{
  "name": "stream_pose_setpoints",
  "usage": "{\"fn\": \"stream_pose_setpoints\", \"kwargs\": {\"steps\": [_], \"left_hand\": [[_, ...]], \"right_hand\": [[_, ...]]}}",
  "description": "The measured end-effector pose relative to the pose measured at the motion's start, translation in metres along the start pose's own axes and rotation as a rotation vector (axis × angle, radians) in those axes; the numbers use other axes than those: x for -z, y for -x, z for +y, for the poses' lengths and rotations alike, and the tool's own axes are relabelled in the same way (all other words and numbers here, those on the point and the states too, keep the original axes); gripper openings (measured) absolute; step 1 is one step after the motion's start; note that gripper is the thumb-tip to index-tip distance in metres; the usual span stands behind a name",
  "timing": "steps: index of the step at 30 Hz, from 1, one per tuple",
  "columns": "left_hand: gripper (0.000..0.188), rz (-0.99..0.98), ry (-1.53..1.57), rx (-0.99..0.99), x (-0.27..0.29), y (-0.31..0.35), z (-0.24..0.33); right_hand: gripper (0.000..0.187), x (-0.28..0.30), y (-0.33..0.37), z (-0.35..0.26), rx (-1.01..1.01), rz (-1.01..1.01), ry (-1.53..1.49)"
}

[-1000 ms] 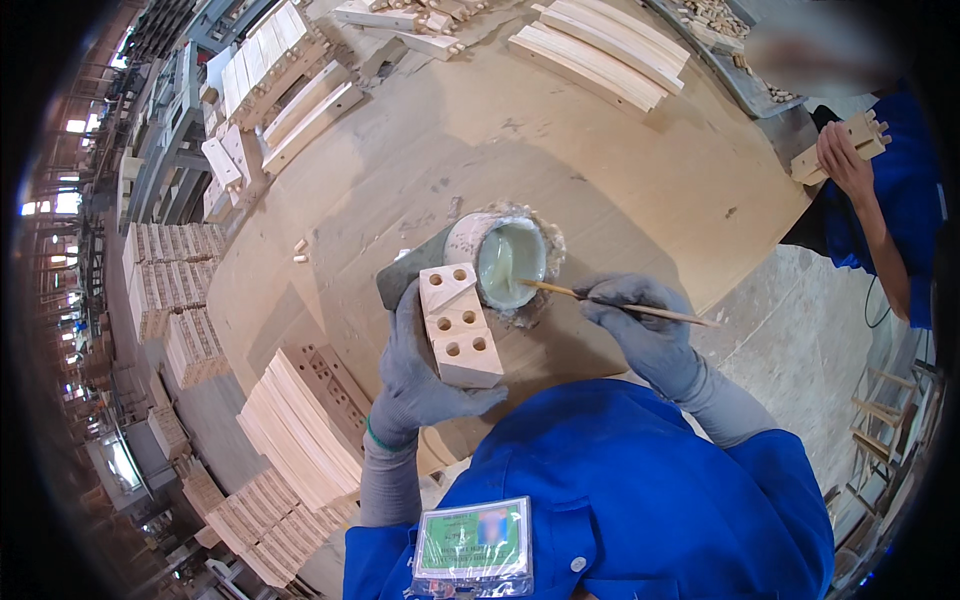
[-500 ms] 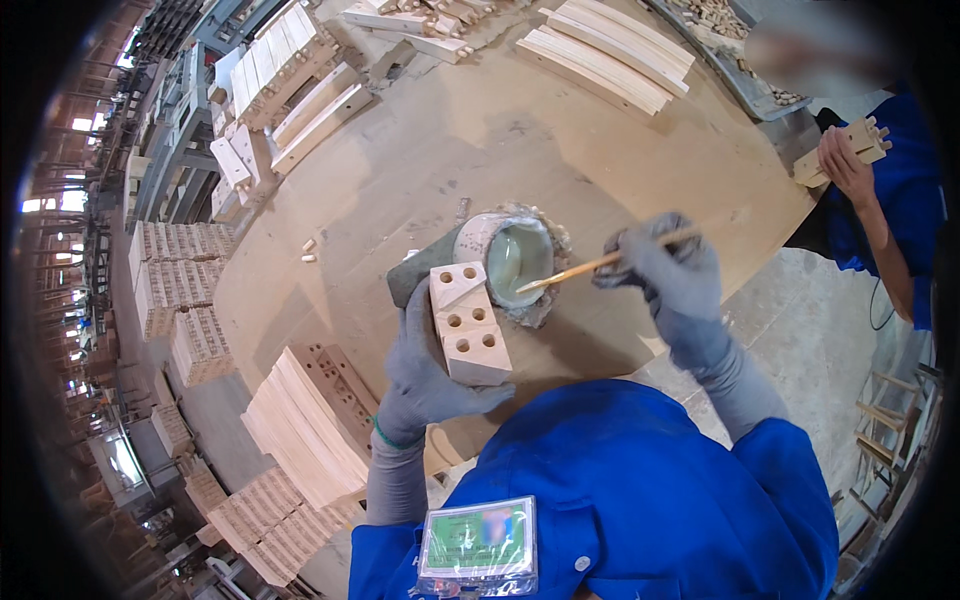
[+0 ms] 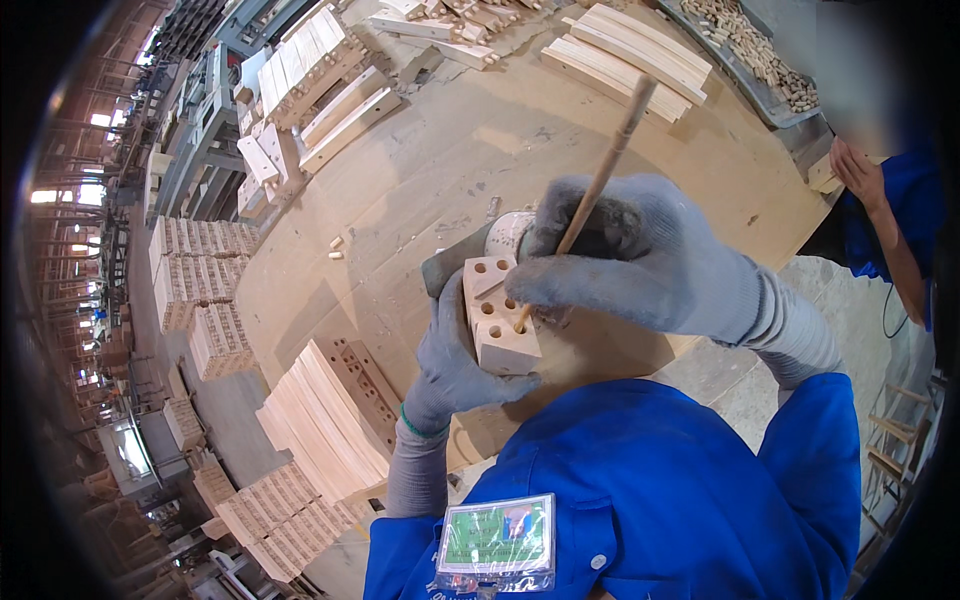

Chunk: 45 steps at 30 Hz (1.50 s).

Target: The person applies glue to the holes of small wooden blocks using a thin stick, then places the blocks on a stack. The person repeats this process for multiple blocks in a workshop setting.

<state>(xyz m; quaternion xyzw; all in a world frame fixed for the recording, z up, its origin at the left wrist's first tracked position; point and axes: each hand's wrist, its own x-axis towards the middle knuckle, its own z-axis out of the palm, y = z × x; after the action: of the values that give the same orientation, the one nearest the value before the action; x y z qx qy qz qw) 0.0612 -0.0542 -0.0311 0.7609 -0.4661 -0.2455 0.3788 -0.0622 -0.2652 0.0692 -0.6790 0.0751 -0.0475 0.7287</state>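
Note:
In a grey glove, my left hand [image 3: 446,362] is closed around a few pale wooden pieces [image 3: 508,356] held together, their drilled ends facing up. Each end shows two round holes. My right hand [image 3: 640,250], also gloved, pinches a thin wooden stick [image 3: 606,165] that slants down to the left. The stick's lower tip is at one of the holes in the end nearest me. Behind the right hand stands the glue pot [image 3: 508,232], mostly hidden by that hand; only its pale, crusted side shows. A dark grey flat piece [image 3: 455,262] lies beside it.
A stack of drilled wooden pieces [image 3: 330,415] stands left of my left arm. More wooden parts [image 3: 345,130] and curved slats [image 3: 630,60] lie along the table's far side. A tray of dowels [image 3: 755,65] is at the far right. Another person's hand [image 3: 860,175] holds wood there.
My right hand has brought the stick from the glue pot to the holed wood, tilting it more upright. The left hand still holds the pieces. The view has shifted slightly.

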Motion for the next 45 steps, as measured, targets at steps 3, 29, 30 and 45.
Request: {"fn": "stream_pose_setpoints", "kwargs": {"steps": [3,29,30,45], "left_hand": [[0.113,-0.009,0.044,0.009,0.0,0.001,0.001],[0.118,0.018,0.035,0.022,0.001,0.003,0.003],[0.116,0.019,0.031,0.017,0.0,0.003,0.0],[0.113,0.004,0.039,0.029,0.001,0.006,0.003]], "right_hand": [[0.016,0.001,0.001,-0.003,0.058,-0.001,-0.011],[0.022,-0.016,-0.009,-0.003,-0.032,0.174,0.178],[0.022,-0.018,-0.008,-0.008,-0.013,0.175,0.2],[0.019,-0.014,-0.007,-0.02,0.028,0.109,0.247]]}}
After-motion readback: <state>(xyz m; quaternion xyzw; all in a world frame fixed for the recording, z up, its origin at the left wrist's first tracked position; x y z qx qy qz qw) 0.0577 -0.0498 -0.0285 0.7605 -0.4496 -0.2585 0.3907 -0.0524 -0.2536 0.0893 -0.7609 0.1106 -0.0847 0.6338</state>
